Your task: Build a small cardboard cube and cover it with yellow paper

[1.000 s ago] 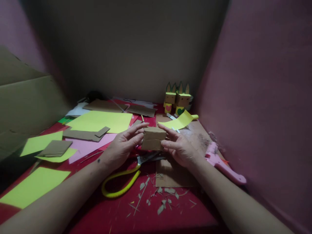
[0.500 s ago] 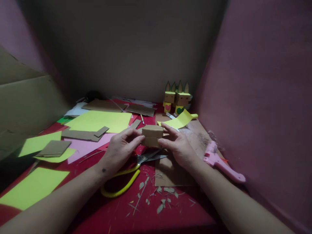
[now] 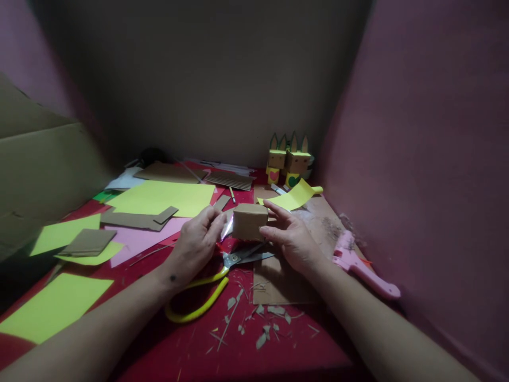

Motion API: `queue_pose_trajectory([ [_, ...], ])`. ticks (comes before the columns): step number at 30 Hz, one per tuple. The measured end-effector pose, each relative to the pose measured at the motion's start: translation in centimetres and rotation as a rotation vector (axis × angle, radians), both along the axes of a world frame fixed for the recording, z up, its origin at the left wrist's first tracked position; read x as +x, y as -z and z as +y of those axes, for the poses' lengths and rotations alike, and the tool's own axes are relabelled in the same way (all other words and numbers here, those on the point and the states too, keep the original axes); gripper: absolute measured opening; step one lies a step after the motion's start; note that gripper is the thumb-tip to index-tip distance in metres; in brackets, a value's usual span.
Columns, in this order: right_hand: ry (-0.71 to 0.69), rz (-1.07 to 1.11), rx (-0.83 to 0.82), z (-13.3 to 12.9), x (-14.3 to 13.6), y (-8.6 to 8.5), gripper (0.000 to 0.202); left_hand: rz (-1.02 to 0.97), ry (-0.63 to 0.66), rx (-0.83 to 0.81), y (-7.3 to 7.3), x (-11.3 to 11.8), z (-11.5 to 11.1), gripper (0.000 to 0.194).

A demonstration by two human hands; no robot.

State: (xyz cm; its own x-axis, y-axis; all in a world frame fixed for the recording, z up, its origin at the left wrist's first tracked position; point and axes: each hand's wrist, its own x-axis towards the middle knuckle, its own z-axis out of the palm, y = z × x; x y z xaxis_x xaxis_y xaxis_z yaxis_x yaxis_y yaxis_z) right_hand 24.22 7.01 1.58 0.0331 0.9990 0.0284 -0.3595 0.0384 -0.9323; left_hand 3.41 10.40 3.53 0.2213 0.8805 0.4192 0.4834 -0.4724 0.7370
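Observation:
A small brown cardboard box (image 3: 250, 222) is up in front of me, above the table. My right hand (image 3: 292, 236) grips it at its right side, thumb on the front face and fingers behind. My left hand (image 3: 194, 236) is just off the box's left side, thumb pressed against curled fingers. A shiny, pale sliver (image 3: 227, 226) shows between that hand and the box; whether the fingers hold it is unclear. Below the hands lie scissors (image 3: 196, 313) with yellow handles, blades apart and pointing right.
A brown cardboard sheet (image 3: 278, 289) lies under the right hand, with cardboard scraps (image 3: 262, 337) nearby. A pink glue gun (image 3: 358, 265) rests at right. Yellow paper (image 3: 167, 197) and cardboard pieces (image 3: 89, 242) cover the left. Two box figures with pointed ears (image 3: 290, 159) stand behind.
My left hand has drawn back a little to the left, off the box. The box has shifted slightly right; the line across its front no longer shows. The right hand keeps its grip.

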Motion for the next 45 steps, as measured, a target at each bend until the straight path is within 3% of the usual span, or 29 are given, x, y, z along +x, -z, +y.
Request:
queue_pose_trajectory([
  [7, -0.036, 0.007, 0.014, 0.0, -0.1, -0.2, 0.083, -0.113, 0.104, -0.095, 0.3, 0.1, -0.4, 0.026],
  [19, -0.098, 0.059, 0.044, 0.0, 0.1, -0.2, 0.066, -0.097, 0.205, -0.020, 1.9, -0.2, 0.1, 0.041],
  [30, -0.106, 0.059, 0.049, 0.3, 0.1, -0.1, 0.065, 0.048, 0.152, 0.238, 2.1, -0.5, 0.0, 0.040],
  [45, -0.116, 0.055, 0.059, 0.2, 0.0, -0.1, 0.066, -0.048, 0.142, 0.210, 1.6, -0.5, -0.3, 0.038],
])
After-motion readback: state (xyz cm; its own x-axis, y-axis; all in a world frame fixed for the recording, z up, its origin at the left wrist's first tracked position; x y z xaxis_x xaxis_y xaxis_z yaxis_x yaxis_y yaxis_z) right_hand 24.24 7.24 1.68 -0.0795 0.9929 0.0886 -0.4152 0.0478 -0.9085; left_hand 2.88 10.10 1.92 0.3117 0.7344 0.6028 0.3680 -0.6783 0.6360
